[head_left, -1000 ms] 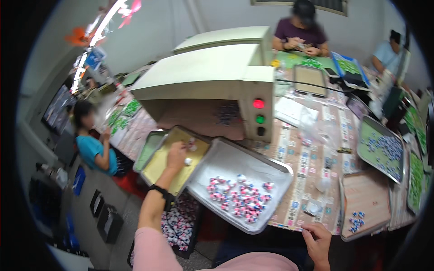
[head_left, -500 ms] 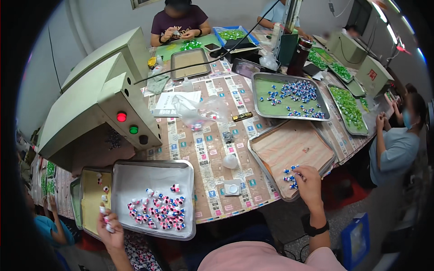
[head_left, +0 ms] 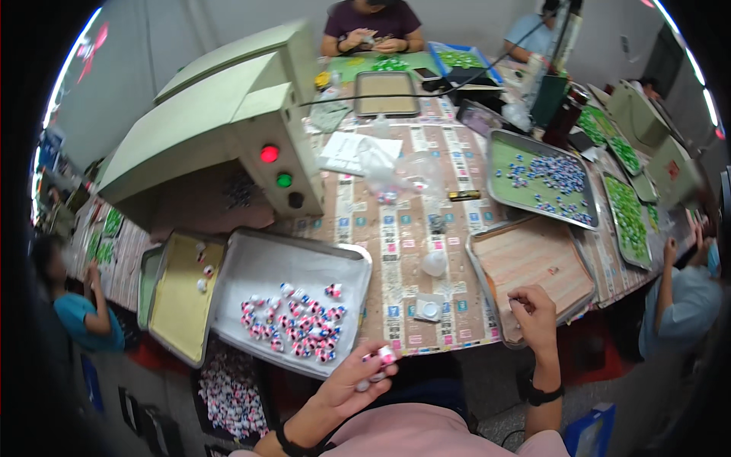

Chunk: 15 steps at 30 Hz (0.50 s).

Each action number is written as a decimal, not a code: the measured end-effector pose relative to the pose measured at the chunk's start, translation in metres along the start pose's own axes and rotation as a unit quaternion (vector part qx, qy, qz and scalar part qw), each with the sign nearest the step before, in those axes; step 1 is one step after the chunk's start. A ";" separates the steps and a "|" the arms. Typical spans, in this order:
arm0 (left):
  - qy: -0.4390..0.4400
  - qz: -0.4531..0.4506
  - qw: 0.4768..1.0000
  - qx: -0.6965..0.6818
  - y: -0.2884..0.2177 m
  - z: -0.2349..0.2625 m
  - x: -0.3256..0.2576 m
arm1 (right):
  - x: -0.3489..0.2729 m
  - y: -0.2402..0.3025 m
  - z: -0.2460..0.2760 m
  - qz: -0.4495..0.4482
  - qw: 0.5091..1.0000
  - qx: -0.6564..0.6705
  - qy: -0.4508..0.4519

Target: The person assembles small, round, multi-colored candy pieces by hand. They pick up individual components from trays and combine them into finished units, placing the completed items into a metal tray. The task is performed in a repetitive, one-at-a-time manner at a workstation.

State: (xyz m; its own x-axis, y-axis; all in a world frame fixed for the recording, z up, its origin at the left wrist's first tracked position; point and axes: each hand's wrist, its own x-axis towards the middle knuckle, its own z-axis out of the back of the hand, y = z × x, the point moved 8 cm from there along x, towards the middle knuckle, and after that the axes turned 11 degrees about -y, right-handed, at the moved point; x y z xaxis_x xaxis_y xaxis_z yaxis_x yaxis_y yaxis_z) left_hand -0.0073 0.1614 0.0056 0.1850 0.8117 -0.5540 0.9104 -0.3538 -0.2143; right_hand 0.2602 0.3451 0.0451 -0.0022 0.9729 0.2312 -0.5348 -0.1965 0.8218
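The raised rim of the white-lined tray [head_left: 263, 257] likely stops its heap [head_left: 303, 327] rolling off. My left hand [head_left: 346, 388], just in front, curls round several painted pieces [head_left: 385, 356], seemingly cupped so none drop. Well apart, my right hand [head_left: 536, 320] is over the pink-lined tray [head_left: 525, 260]; whether its bent fingers pinch anything, I cannot tell.

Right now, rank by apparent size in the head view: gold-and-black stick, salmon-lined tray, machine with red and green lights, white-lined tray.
Largest to smallest:
1. Machine with lights
2. White-lined tray
3. Salmon-lined tray, partly behind the right hand
4. Gold-and-black stick
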 end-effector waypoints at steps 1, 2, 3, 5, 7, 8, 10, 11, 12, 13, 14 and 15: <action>0.015 0.008 1.000 -0.004 0.005 -0.001 0.004 | -0.006 0.000 -0.005 0.020 0.998 0.056 0.015; 0.002 0.005 1.000 0.004 0.008 -0.002 0.007 | -0.012 0.003 -0.012 -0.028 0.993 0.108 0.043; -0.010 0.001 1.000 0.012 0.011 -0.004 0.008 | -0.022 0.012 -0.020 -0.077 0.982 0.159 0.071; -0.020 0.009 1.000 0.023 0.013 -0.003 0.011 | -0.037 0.019 -0.032 -0.142 0.955 0.234 0.115; -0.028 0.009 0.999 0.020 0.014 -0.002 0.012 | -0.051 0.012 -0.049 -0.207 0.923 0.287 0.154; -0.031 0.009 0.999 0.019 0.015 -0.001 0.012 | -0.056 0.010 -0.056 -0.238 0.904 0.312 0.172; -0.032 0.005 0.999 0.027 0.016 0.003 0.012 | -0.064 0.014 -0.068 -0.290 0.870 0.346 0.201; -0.032 0.004 0.999 0.031 0.016 0.005 0.012 | -0.066 0.015 -0.074 -0.301 0.853 0.368 0.212; -0.034 0.005 0.999 0.029 0.016 0.007 0.013 | -0.068 0.017 -0.079 -0.313 0.836 0.391 0.223; -0.036 0.006 0.999 0.028 0.017 0.009 0.013 | -0.068 0.023 -0.082 -0.314 0.829 0.407 0.222; -0.037 0.008 0.999 0.026 0.018 0.011 0.013 | -0.067 0.028 -0.084 -0.305 0.831 0.404 0.229; -0.039 0.008 0.999 0.028 0.017 0.013 0.014 | -0.067 0.032 -0.086 -0.297 0.834 0.401 0.235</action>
State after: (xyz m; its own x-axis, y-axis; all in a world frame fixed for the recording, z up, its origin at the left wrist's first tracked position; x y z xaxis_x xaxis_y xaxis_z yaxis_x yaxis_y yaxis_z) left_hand 0.0061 0.1602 -0.0161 0.1688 0.7679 -0.6180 0.8847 -0.3945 -0.2485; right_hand 0.1705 0.2845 0.0112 -0.3701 0.8311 -0.4151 0.1769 0.5017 0.8468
